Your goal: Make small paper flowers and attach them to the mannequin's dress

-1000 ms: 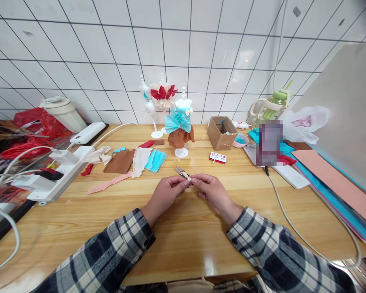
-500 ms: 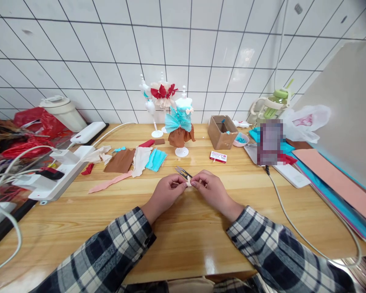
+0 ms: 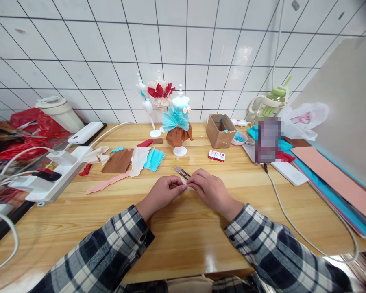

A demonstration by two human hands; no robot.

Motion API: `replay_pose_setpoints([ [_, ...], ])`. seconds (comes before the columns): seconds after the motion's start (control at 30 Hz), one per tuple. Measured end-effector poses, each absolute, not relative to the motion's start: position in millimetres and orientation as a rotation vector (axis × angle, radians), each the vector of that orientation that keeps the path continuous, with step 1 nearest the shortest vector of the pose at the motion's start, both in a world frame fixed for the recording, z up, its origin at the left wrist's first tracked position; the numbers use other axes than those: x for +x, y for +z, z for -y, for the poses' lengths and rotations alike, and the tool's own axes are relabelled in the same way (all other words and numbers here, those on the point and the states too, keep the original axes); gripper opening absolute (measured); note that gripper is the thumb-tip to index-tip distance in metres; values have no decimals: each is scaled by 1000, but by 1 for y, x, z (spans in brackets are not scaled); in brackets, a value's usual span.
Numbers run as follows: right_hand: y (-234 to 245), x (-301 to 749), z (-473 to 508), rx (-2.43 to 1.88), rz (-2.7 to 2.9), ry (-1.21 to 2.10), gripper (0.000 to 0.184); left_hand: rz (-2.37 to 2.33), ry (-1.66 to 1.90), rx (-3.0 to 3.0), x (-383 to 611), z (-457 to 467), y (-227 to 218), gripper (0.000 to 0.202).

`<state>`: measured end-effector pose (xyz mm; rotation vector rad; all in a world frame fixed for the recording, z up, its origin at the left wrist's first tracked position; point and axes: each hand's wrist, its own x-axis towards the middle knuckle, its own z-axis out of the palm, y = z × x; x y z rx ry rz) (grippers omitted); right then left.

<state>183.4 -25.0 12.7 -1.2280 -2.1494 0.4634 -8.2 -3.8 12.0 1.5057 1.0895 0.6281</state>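
My left hand [image 3: 165,193] and my right hand [image 3: 211,191] meet above the table, fingertips pinched together. Between them is a small cream scrap of crepe paper [image 3: 184,182], mostly covered by the fingers. Just beyond the fingertips lie thread snips [image 3: 181,171], blades pointing away to the left. Left of the hands are a turquoise crepe piece [image 3: 154,159], a cream piece [image 3: 139,162], a brown piece [image 3: 118,161] and a long pink strip [image 3: 107,183]. A small white mannequin [image 3: 180,151] stands behind, dressed in turquoise and brown crepe.
Two more mannequins [image 3: 159,90] stand near the tiled wall. A cardboard box [image 3: 220,132], a small bowl [image 3: 239,139] and a red-and-white packet [image 3: 216,155] sit to the right. A blurred phone-like object [image 3: 267,140] trails a cable. Left is a power strip [image 3: 59,175].
My fingertips have come closer together, and more of the cream scrap is covered. The right fingers have shifted slightly left. The whole view has moved a little.
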Motion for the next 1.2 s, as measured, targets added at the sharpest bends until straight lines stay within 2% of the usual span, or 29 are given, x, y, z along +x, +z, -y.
replay_pose_setpoints([
  [0.23,8,181,18,-1353,1693,1058,18,-1051,638,1455,-11,1,8,33],
  [0.4,5,181,16,-1348,1637,1231,25,-1045,625,1455,-10,2,9,34],
  [0.57,2,179,16,-1347,1598,1204,23,-1003,645,1442,-11,1,11,33],
  [1.03,6,179,21,-1300,1911,708,3,-1097,610,1468,-10,1,8,33],
  [1.2,5,180,21,-1302,1925,766,5,-1102,592,1475,-9,2,8,31],
])
